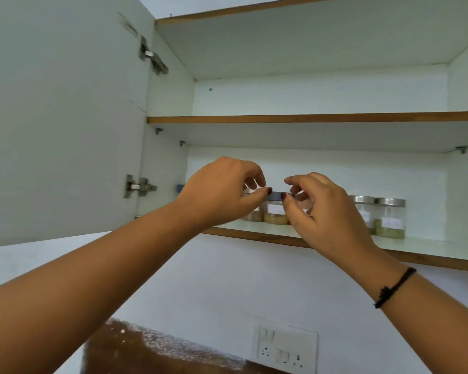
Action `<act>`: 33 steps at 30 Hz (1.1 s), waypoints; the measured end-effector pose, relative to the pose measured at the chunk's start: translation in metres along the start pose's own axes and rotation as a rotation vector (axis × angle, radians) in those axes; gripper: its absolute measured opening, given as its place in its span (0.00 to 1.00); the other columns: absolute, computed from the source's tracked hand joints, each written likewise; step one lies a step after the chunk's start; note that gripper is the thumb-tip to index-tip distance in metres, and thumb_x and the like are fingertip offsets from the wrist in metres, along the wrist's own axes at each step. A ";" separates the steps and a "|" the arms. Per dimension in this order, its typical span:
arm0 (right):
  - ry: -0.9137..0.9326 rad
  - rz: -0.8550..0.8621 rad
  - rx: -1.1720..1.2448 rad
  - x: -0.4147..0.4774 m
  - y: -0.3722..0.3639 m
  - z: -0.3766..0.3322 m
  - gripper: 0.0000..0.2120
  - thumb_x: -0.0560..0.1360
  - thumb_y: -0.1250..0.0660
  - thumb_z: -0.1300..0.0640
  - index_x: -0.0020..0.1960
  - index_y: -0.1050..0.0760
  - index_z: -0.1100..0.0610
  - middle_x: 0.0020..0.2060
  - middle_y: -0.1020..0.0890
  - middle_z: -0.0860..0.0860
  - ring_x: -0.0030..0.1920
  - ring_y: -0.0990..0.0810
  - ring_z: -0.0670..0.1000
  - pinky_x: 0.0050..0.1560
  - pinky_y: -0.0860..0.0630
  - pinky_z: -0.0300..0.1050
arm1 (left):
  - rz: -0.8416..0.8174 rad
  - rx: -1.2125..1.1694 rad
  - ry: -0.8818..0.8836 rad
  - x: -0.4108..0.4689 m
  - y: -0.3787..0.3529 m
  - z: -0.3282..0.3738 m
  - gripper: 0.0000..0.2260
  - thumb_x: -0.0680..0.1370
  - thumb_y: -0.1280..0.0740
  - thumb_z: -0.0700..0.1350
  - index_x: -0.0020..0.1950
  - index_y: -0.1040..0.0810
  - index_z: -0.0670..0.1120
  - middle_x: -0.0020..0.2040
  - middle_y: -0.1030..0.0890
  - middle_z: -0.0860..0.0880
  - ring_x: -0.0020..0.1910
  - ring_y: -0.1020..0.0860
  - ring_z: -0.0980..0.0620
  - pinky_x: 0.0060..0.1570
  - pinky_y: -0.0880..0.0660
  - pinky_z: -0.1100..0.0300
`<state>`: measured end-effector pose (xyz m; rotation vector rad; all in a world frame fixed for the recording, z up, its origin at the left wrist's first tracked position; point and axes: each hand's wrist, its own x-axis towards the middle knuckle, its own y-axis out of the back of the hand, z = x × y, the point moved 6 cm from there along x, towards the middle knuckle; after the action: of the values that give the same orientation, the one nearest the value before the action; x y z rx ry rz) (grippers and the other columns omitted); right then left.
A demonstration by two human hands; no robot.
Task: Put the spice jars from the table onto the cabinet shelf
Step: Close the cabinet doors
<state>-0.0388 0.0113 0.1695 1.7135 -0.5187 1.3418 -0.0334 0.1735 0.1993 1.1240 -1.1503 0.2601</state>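
Observation:
Several clear spice jars stand in a row on the lowest cabinet shelf [430, 249]. My left hand [222, 190] curls over the lid of a jar [254, 215] with brown contents, fingers behind and thumb in front. Between my hands stands a dark-lidded jar [275, 213] of yellowish spice, and both thumbs touch its lid. My right hand [322, 211] wraps its fingers round the silver lid of a jar [299, 194] that it mostly hides. Two silver-lidded jars [391, 218] stand free at the right of the row.
The cabinet door [60, 117] hangs open at the left on two hinges. The middle shelf [308, 118] lies above the jars. Below are a white wall, a switch and socket plate [284, 346] and a brown counter [146, 354].

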 end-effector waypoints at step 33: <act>-0.808 -0.633 1.579 -0.082 -0.258 -0.456 0.11 0.81 0.42 0.66 0.54 0.21 0.61 0.46 0.15 0.59 0.45 0.13 0.55 0.51 0.17 0.48 | 0.088 -0.446 0.850 -0.269 0.345 -0.227 0.10 0.80 0.33 0.46 0.54 0.17 0.43 0.49 0.13 0.44 0.50 0.14 0.47 0.53 0.19 0.54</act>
<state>-0.1262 0.5102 0.0125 3.2575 0.9592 0.3482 -0.2529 0.6150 0.1819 0.4693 -0.4539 0.4668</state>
